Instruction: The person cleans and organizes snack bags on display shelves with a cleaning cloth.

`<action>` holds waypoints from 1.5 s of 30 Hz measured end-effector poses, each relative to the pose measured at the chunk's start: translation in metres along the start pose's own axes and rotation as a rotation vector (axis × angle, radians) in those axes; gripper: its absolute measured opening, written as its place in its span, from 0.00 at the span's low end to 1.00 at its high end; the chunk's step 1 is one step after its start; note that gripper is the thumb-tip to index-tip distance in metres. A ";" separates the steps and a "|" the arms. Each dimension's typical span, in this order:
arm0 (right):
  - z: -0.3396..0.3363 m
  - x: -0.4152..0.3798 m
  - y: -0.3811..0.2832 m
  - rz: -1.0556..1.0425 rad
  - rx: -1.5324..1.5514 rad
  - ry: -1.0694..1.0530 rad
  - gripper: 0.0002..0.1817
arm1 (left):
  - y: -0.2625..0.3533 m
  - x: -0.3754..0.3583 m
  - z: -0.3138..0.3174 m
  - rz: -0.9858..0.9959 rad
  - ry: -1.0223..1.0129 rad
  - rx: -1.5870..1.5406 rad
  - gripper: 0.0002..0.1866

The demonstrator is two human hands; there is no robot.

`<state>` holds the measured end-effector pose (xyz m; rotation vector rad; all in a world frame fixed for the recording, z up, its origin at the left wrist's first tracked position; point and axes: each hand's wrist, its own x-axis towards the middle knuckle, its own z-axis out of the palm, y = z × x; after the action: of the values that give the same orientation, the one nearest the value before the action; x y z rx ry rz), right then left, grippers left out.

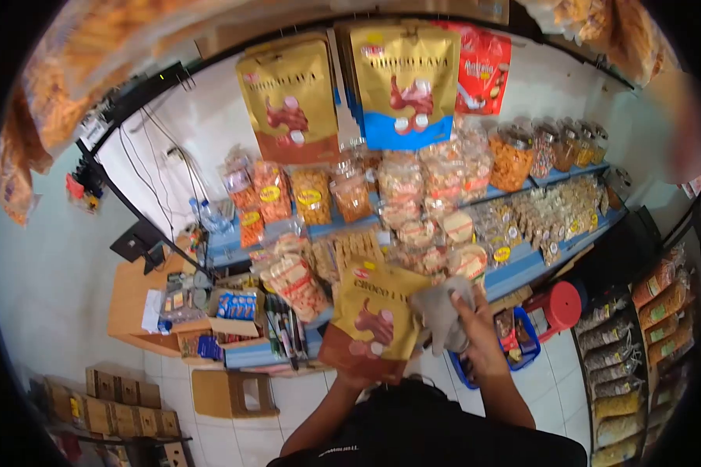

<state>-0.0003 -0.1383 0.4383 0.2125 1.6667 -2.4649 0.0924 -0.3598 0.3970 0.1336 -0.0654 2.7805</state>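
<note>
A gold and brown Choco Lava pouch [371, 319] is held upright in front of the body. My left hand [356, 379] grips it at the bottom, with most of its fingers hidden behind the pouch. A grey cloth [442, 315] is in my right hand [477, 328], fingers wrapped round it, beside the pouch's right edge. Above hang a gold and brown pouch [288, 101], a gold and blue pouch [405, 86] and a red pouch [483, 70].
Snack bags and jars fill the blue shelf [557, 257]. A blue basket [531, 354] and red stool [562, 305] stand at the right, near a rack of bags [615, 366]. Left are a wooden desk [128, 300], an open carton [237, 311] and floor boxes [117, 405].
</note>
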 end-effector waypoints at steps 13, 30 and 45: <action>-0.150 -0.005 0.067 0.458 0.280 -0.029 0.30 | -0.045 0.019 -0.068 0.264 0.292 0.180 0.35; -0.092 0.019 0.058 0.648 0.216 -0.424 0.23 | -0.077 -0.024 -0.088 0.470 0.741 0.515 0.25; -0.065 -0.008 0.064 0.548 0.025 -0.412 0.23 | -0.099 0.010 -0.089 0.882 0.836 1.271 0.39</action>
<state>0.0231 -0.1015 0.3579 0.1291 1.2084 -1.9557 0.1102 -0.2579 0.3121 -0.9299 2.2456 2.8136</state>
